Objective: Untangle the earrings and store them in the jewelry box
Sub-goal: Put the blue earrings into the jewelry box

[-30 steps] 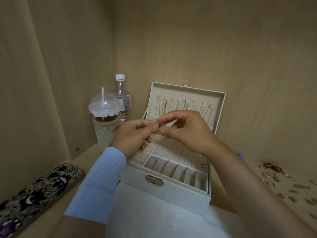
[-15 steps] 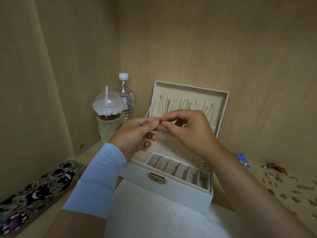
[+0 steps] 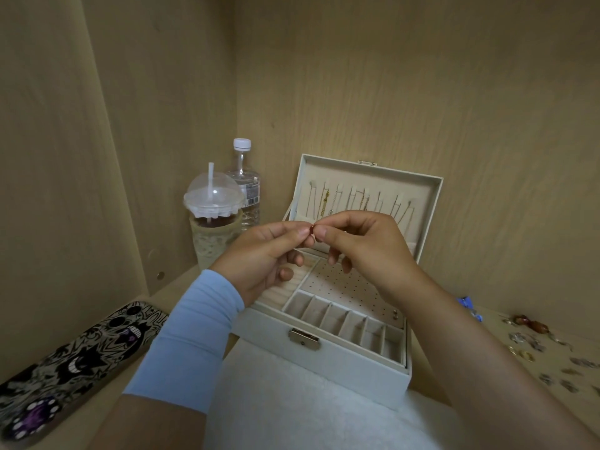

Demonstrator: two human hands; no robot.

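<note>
A small earring (image 3: 312,230) with a dark red bead is pinched between the fingertips of my left hand (image 3: 266,254) and my right hand (image 3: 363,241), both raised above the open white jewelry box (image 3: 328,358). The box has a row of small compartments in front, a perforated stud panel behind them and chains hanging in its upright lid (image 3: 367,190). One stud (image 3: 394,314) sits in the panel at the right. Several loose earrings (image 3: 532,339) lie scattered on the shelf at the far right.
A domed plastic cup with a straw (image 3: 212,222) and a water bottle (image 3: 246,186) stand left of the box by the wooden corner walls. A patterned phone (image 3: 74,362) lies at the lower left. A white cloth (image 3: 292,404) lies under the box front. A blue item (image 3: 469,306) lies right of the box.
My hands have stayed together above the box, with the fingertips shifting slightly on the earring; its red bead now shows between them. The view has shifted a little.
</note>
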